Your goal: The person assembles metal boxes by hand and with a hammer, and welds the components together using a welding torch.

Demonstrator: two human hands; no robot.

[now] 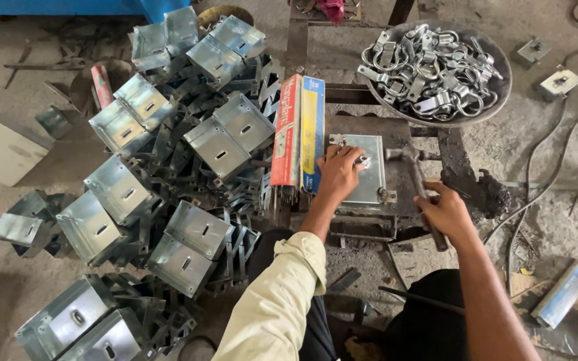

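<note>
Sleeved, the left hand [338,172] is pressed flat on a galvanised metal box [367,170] on the tabletop [403,207]; a hammer [417,180] is gripped tight by the right hand [444,212]. Finished-looking boxes [168,167] are heaped leftward, a basin of shackles [434,70] beyond.

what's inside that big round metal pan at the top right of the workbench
The round pan holds a heap of shiny metal shackles and D-rings, piled and tangled together. The pile covers the pan's bottom, so anything lying under it cannot be seen.
</note>
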